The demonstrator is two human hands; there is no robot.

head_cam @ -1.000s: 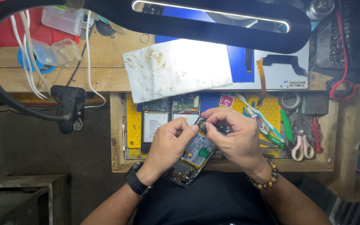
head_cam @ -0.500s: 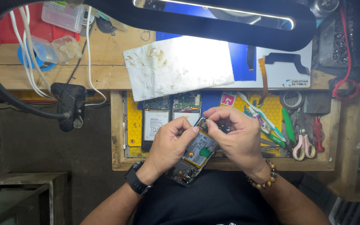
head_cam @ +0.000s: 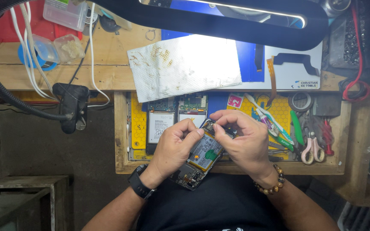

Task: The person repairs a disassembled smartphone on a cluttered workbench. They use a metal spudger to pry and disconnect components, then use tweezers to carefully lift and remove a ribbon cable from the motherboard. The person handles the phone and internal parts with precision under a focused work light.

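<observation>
From my remote view, the left hand (head_cam: 174, 147) grips the opened phone (head_cam: 202, 154) by its left edge, just above the wooden bench (head_cam: 108, 72). The right hand (head_cam: 245, 137) pinches the phone's top end, fingertips having crept slightly closer together over the last second, which suggests fine work on a small part there. A stained paper towel (head_cam: 180, 64) lies behind.

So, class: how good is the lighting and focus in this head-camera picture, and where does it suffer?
Head view: hands and opened phone sharp and evenly lit; the lamp's light strip glares white; the floor at left falls into deep shadow; edges bend slightly from the wide lens.
</observation>
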